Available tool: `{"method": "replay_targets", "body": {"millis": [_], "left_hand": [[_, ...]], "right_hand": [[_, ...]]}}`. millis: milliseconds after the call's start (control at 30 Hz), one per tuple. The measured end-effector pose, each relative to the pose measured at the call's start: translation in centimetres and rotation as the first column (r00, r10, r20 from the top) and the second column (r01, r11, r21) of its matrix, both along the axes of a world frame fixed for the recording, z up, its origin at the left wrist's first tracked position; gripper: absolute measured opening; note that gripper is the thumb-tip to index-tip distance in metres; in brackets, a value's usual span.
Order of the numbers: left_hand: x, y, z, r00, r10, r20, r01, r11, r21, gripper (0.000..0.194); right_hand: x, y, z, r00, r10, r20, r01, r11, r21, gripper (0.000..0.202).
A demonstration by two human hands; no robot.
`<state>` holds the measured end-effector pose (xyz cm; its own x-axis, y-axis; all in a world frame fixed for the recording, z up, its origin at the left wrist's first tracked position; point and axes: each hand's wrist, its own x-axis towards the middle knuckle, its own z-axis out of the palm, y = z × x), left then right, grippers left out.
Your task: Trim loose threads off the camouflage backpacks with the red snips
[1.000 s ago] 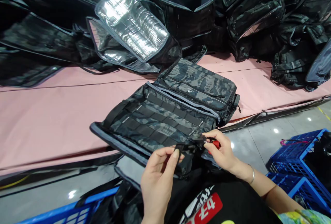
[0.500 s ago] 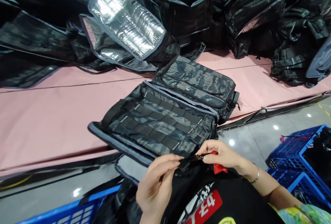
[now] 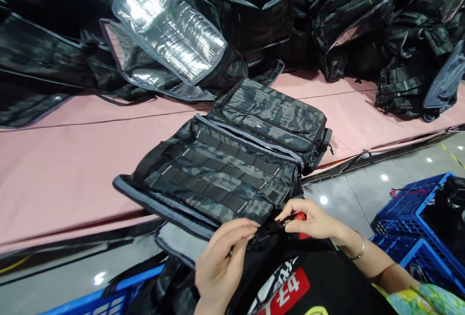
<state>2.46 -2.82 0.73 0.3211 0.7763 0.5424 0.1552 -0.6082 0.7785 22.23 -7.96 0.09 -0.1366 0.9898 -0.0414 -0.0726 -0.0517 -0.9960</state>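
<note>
A dark camouflage bag (image 3: 218,169) lies unfolded over the front edge of the pink table, its webbing-covered panel nearest me. In my right hand (image 3: 312,220) is a small pair of dark-bladed thread snips (image 3: 286,220) with a red grip, held beside the bag's near right corner. My left hand (image 3: 225,257) has thumb and fingers pinched together at the bag's near edge, just left of the snips. Whatever lies between those fingertips is too small and dark to make out. Black fabric beneath both hands blends with my black apron (image 3: 337,281).
More dark bags (image 3: 254,24) line the back of the pink table (image 3: 72,165), one with a silver-lined flap (image 3: 170,24) turned up. Blue crates (image 3: 410,208) holding dark items stand on the floor at right. Another blue crate (image 3: 98,300) is at lower left.
The snips have tilted in my right hand, and less of the red part shows. My left hand stays pinched near the bag's edge. The view has shifted slightly.
</note>
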Motion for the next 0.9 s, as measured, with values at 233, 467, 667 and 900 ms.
{"method": "replay_targets", "body": {"millis": [233,467,667,900], "left_hand": [[-0.1,-0.4,0.4,0.995,0.005,-0.098,-0.010,0.999,-0.050,0.011],[1.2,0.7,0.2,0.967,0.081,-0.243,-0.117,0.984,-0.137,0.014],[2.8,3.7,1.2,0.742,0.145,-0.654,-0.072,0.988,0.137,0.023],[3.7,11.7,0.8,0.593,0.111,-0.798,0.047,0.984,0.172,0.043]], "right_hand": [[0.5,0.4,-1.4,0.971,-0.223,0.086,0.224,0.975,0.005,0.022],[0.9,0.4,-2.8,0.866,-0.426,0.261,0.413,0.905,0.103,0.023],[1.9,2.4,-2.7,0.798,-0.550,0.246,0.513,0.835,0.201,0.030],[2.9,8.3,-0.5,0.660,-0.582,0.474,0.434,0.811,0.392,0.016]]}}
